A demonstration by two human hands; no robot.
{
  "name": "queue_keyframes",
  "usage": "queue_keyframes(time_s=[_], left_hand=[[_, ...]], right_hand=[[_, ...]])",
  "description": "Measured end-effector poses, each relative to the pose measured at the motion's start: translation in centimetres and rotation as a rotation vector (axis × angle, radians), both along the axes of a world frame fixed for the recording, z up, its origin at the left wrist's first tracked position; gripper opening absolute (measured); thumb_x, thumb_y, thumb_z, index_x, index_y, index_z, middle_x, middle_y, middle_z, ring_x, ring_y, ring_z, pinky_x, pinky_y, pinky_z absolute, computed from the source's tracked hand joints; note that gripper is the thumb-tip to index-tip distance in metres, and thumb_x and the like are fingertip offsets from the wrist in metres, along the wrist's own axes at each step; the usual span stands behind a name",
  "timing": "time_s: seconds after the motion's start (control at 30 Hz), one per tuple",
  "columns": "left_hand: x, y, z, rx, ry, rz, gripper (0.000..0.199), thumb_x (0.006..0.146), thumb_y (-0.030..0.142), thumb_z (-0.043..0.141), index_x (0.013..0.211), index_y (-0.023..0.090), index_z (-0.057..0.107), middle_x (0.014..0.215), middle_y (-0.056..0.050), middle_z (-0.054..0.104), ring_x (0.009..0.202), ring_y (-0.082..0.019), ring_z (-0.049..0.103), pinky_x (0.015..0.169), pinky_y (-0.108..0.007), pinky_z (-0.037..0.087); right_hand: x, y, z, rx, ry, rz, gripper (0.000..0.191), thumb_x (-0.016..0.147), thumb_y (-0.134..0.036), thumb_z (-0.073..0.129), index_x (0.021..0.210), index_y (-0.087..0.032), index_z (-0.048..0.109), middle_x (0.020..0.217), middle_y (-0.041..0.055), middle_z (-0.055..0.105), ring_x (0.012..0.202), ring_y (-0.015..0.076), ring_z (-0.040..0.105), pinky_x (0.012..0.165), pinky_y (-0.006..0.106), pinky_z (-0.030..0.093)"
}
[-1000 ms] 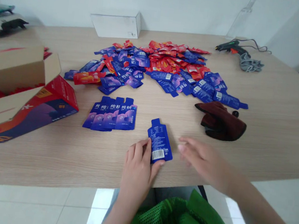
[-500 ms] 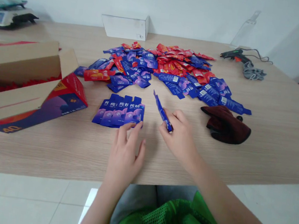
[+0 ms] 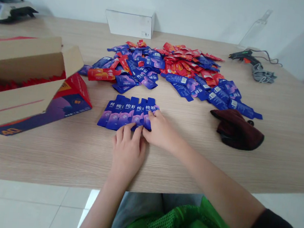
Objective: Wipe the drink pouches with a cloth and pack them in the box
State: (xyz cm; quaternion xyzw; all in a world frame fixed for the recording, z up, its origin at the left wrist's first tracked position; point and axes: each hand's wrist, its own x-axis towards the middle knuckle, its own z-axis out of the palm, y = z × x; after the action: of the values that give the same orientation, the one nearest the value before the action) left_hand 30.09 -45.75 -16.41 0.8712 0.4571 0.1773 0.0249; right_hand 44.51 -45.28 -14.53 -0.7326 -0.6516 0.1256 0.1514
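Several blue-and-purple sachets [image 3: 124, 114] lie face up in an overlapping row in front of me. My right hand [image 3: 159, 128] pinches a blue sachet [image 3: 149, 108] at the right end of that row, its fingers covering the lower right part. At the row's lower edge, my left hand [image 3: 129, 146] rests its fingertips on the sachets, fingers loosely apart and holding nothing. Behind the row spreads a heap of mixed blue sachets [image 3: 148, 62] and red sachets [image 3: 182, 60].
On the left stands an open carton [image 3: 67, 108] with red packets inside. A dark brown cloth item [image 3: 238, 131] lies right. Farther back are a glue gun [image 3: 245, 57], a grey cloth [image 3: 263, 73], a white box [image 3: 129, 23], a clear bottle [image 3: 254, 32] and a scale [image 3: 7, 11].
My right hand has moved left and laid the blue sachet it carries at the right end of the row. My left hand stays by the row's lower edge.
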Motion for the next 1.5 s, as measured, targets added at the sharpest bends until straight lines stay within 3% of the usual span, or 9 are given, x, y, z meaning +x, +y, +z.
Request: queue_keyframes(time_s=[0.23, 0.37, 0.53, 0.7, 0.9, 1.1, 1.2, 1.33, 1.5], left_hand=[[-0.1, 0.1, -0.4, 0.031, -0.018, -0.025, 0.036, 0.094, 0.022, 0.051, 0.127, 0.011, 0.060, 0.131, -0.020, 0.056, 0.117, -0.038, 0.048, 0.093, -0.053, 0.046], [-0.3, 0.2, -0.5, 0.043, -0.086, -0.051, 0.036, 0.093, 0.019, 0.050, 0.128, 0.009, 0.057, 0.130, -0.023, 0.051, 0.118, -0.037, 0.048, 0.095, -0.055, 0.045], [-1.3, 0.5, 0.3, -0.017, -0.315, -0.128, 0.029, 0.094, 0.015, 0.049, 0.122, 0.015, 0.057, 0.122, -0.017, 0.053, 0.116, -0.031, 0.050, 0.099, -0.051, 0.045], [-1.6, -0.6, 1.3, -0.348, -0.491, -0.348, 0.024, 0.096, 0.009, 0.042, 0.102, 0.021, 0.061, 0.103, -0.007, 0.061, 0.101, -0.021, 0.058, 0.087, -0.036, 0.048], [0.2, -3.3, 2.4, -0.606, -0.538, -0.499, 0.025, 0.098, 0.012, 0.043, 0.104, 0.023, 0.064, 0.107, -0.007, 0.060, 0.103, -0.020, 0.056, 0.088, -0.033, 0.045], [2.4, -3.4, 2.6, -0.955, -0.952, -0.210, 0.022, 0.099, 0.034, 0.048, 0.100, 0.021, 0.066, 0.098, -0.006, 0.064, 0.092, -0.019, 0.060, 0.081, -0.032, 0.046], [3.9, -3.1, 2.6, -1.492, -1.265, -0.119, 0.041, 0.097, 0.054, 0.043, 0.107, 0.018, 0.061, 0.095, -0.008, 0.068, 0.077, -0.019, 0.065, 0.065, -0.030, 0.050], [5.9, -4.2, 3.1, -2.081, -1.236, -0.424, 0.068, 0.086, 0.071, 0.050, 0.127, 0.017, 0.055, 0.112, -0.016, 0.070, 0.093, -0.032, 0.073, 0.068, -0.041, 0.060], [6.7, -5.9, 3.4, -2.154, -1.139, -0.484, 0.035, 0.092, 0.023, 0.055, 0.122, 0.009, 0.066, 0.103, -0.019, 0.075, 0.080, -0.025, 0.076, 0.061, -0.029, 0.061]], right_hand=[[0.6, 0.8, 1.2, -0.088, 0.041, 0.085, 0.044, 0.086, -0.016, 0.052, 0.126, -0.002, 0.062, 0.126, 0.0232, 0.063, 0.124, 0.0303, 0.055, 0.103, 0.037, 0.046], [1.5, 0.9, 1.6, -0.072, 0.074, 0.111, 0.031, 0.081, -0.011, 0.057, 0.110, -0.011, 0.068, 0.104, 0.0143, 0.073, 0.097, 0.0233, 0.068, 0.086, 0.031, 0.052], [6.5, 1.7, 3.4, 0.031, 0.037, -0.005, 0.041, 0.086, -0.025, 0.060, 0.127, -0.019, 0.055, 0.087, 0.0025, 0.073, 0.076, 0.0172, 0.067, 0.066, 0.027, 0.049], [14.4, 5.0, 3.5, 0.062, -0.171, -0.227, 0.027, 0.095, -0.029, 0.055, 0.112, -0.011, 0.064, 0.116, 0.0172, 0.066, 0.109, 0.0289, 0.062, 0.091, 0.044, 0.049], [17.0, 6.6, 0.8, 0.014, -0.295, -0.203, 0.036, 0.095, -0.037, 0.062, 0.124, -0.016, 0.060, 0.127, 0.0097, 0.061, 0.111, 0.0238, 0.062, 0.095, 0.047, 0.052], [19.6, 2.3, 7.1, 0.088, -0.245, -0.129, 0.035, 0.093, -0.010, 0.044, 0.116, -0.015, 0.070, 0.114, 0.0143, 0.071, 0.108, 0.0304, 0.064, 0.094, 0.044, 0.046], [18.2, -1.9, 10.6, 0.029, -0.094, 0.132, 0.040, 0.085, -0.006, 0.045, 0.099, -0.027, 0.077, 0.098, -0.0004, 0.075, 0.091, 0.0208, 0.068, 0.085, 0.033, 0.049], [12.6, -6.9, 11.1, -0.142, 0.150, 0.637, 0.037, 0.079, -0.001, 0.050, 0.076, -0.027, 0.076, 0.076, -0.0032, 0.070, 0.072, 0.0148, 0.063, 0.076, 0.030, 0.047], [10.7, -8.5, 9.1, 0.130, -0.035, 0.522, 0.025, 0.082, -0.009, 0.060, 0.095, -0.022, 0.075, 0.100, 0.0057, 0.067, 0.092, 0.0213, 0.061, 0.086, 0.037, 0.047]])
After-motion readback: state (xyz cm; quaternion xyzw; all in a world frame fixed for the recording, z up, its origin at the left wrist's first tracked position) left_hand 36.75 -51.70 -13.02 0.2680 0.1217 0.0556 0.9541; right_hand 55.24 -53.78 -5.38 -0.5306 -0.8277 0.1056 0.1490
